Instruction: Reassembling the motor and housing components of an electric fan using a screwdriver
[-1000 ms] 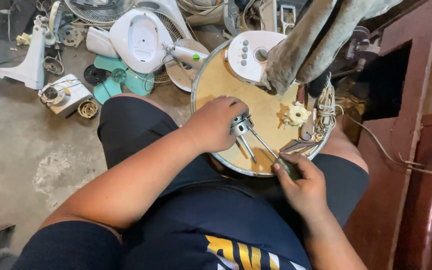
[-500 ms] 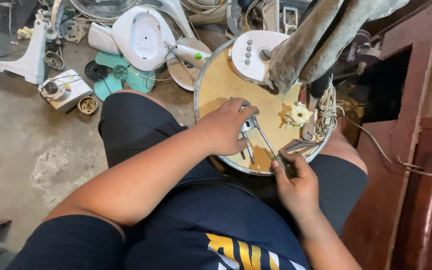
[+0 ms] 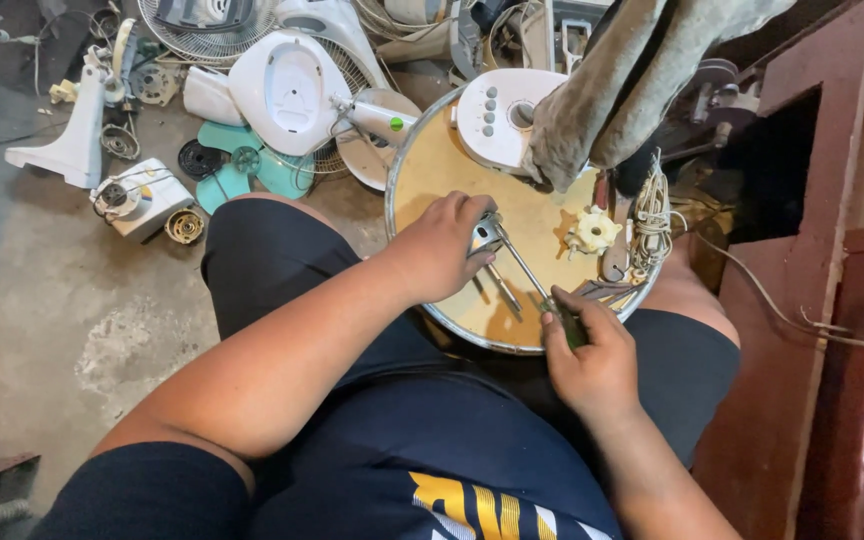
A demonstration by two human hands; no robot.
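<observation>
— Grey concrete floor [image 3: 42, 290] fills the left side, with many fan parts lying on it: a white fan housing [image 3: 287, 90], a wire fan guard [image 3: 197, 30], a teal blade [image 3: 247, 170] and a white stand [image 3: 72, 130]. At the right edge is a dark red metal frame [image 3: 802, 300].

— And what carries the work?

— On the person's lap lies a round yellowish fan base [image 3: 452, 170], bottom side up. At its far edge sits a white button panel [image 3: 497, 115], partly under a grey cloth [image 3: 612, 90]. Near its right edge are a small cream plastic part [image 3: 592, 230] and a coiled white cord [image 3: 650, 215].

— How are the fingers?

— The left hand [image 3: 442, 245] is curled closed around a small metal part [image 3: 485, 235] close to the middle of the base. The right hand [image 3: 592, 350] is at the near edge, fingers closed tight on the handle of a screwdriver [image 3: 532, 275]. Its shaft reaches to the metal part; I cannot tell if the tip touches it.
</observation>
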